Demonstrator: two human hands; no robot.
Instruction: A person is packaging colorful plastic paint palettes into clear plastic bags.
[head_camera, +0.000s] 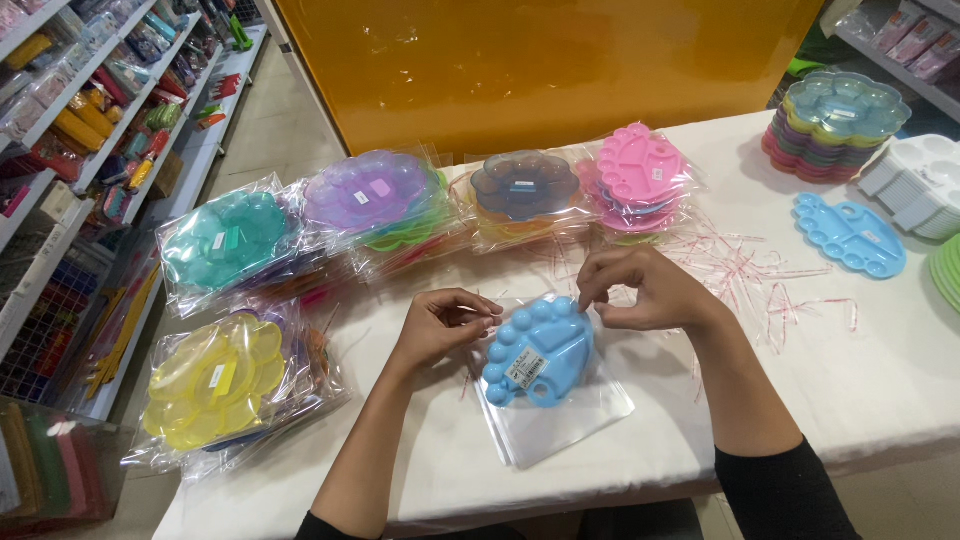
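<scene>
Both hands, left hand (440, 325) and right hand (640, 290), are pinching the clear bag (560, 425) holding the blue palette (535, 350), mid-frame. Looks like thin plastic, so it's probably risking tearing if she's tugging unevenly.

Both forearms are bare; black sleeves (785, 495) are pushed up near the elbows. Hands wear no rings.

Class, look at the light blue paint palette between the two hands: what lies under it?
Under the light blue palette lies a small stack of clear plastic bags on the white table. Whether anything sits beneath the palette's middle cannot be seen; it covers that part.
</scene>
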